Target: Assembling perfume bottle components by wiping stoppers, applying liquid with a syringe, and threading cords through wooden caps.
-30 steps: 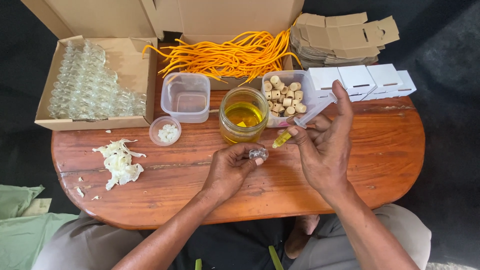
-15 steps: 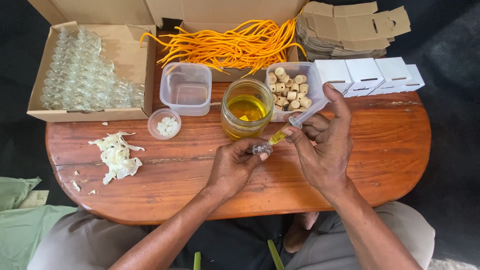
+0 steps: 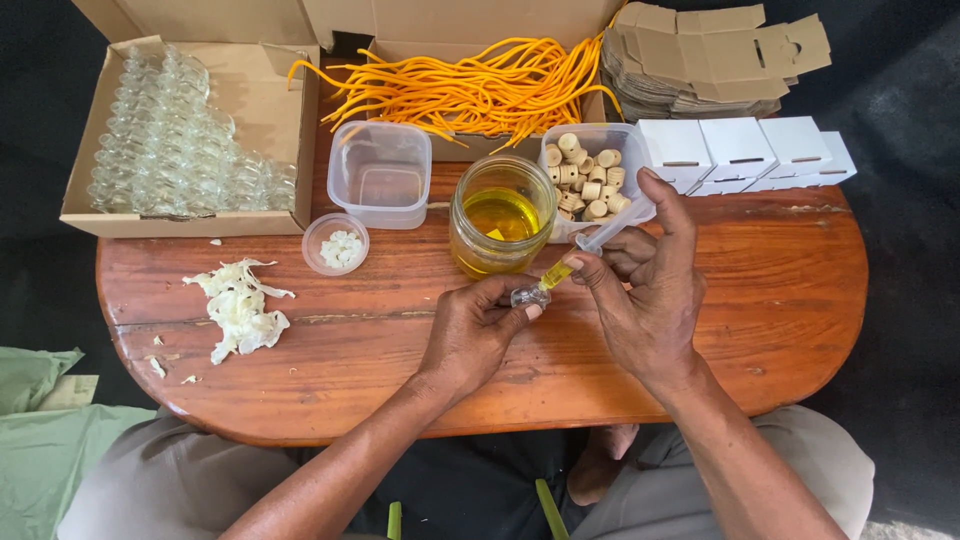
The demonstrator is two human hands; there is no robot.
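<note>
The left hand (image 3: 475, 335) pinches a small glass vial (image 3: 529, 296) just above the wooden table (image 3: 780, 290); the right hand (image 3: 645, 290) grips a syringe (image 3: 585, 250) of yellow liquid, tip at the vial's mouth; the jar of yellow oil (image 3: 500, 215) and tub of corks (image 3: 590, 175) stand just behind; since half a second ago the hands have barely shifted.

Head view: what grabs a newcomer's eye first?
Mid-table, the right hand holds a syringe of yellow liquid with its tip at a tiny glass vial pinched in the left hand. Just behind stands an open jar of yellow oil. At the far edge, a tangle of orange cords spills from a carton, and at far left clear vials fill a cardboard box.
</note>
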